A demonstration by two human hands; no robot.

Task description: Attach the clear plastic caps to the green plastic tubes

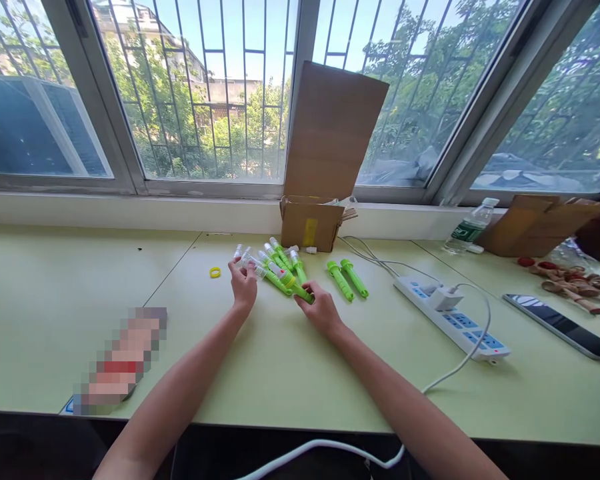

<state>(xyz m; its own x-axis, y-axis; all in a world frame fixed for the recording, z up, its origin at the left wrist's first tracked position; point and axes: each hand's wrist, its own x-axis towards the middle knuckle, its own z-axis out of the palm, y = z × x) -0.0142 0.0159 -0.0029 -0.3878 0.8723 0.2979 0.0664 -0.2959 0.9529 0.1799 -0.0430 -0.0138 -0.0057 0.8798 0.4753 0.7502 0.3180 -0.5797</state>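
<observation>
My right hand (320, 308) is closed around the lower end of a green plastic tube (296, 287). This tube has a yellow ring and a clear-and-white top with a red spot, and it points up to the left. My left hand (243, 285) is closed, its fingertips around a small clear plastic piece (245, 254); the fingers partly hide it. Between and beyond my hands lies a pile of similar green tubes (279, 252) with white or clear tops. Right of the pile, two green tubes without clear tops (341, 281) lie side by side.
A yellow ring (215, 272) lies left of my hands. Behind the pile stands an open cardboard box (305, 227). To the right are a power strip (453, 320) with a white cable, a phone (563, 327), a water bottle (473, 227) and wooden pieces (575, 287). A blurred object (123, 360) lies front left.
</observation>
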